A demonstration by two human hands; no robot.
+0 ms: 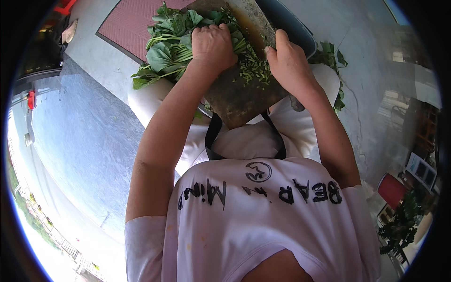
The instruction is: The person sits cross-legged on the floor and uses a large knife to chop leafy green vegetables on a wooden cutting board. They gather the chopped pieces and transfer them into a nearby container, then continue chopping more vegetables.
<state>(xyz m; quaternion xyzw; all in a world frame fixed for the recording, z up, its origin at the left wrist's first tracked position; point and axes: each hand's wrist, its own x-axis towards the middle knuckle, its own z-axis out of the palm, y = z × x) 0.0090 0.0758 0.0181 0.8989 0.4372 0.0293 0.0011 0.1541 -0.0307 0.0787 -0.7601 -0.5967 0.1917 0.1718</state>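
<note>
My left hand (214, 46) presses down on a bunch of leafy green stems (172, 53), with its fingers curled over them. The bunch lies across a worn, dark cutting board (239, 97) in front of my lap, and its leaves hang past the board's left side. My right hand (290, 67) grips a broad-bladed cleaver (259, 23), whose stained blade stands just right of the bunch. Most of the cleaver's handle is hidden by the hand. Small chopped green pieces (254, 72) are scattered on the board between my hands, some against the blade.
A dark plastic tub (299, 31) stands beyond the board at the right. Loose leafy stems (327, 56) lie on the floor beside my right knee. A pink textured mat (128, 30) lies at the upper left. A black strap (212, 139) loops below the board.
</note>
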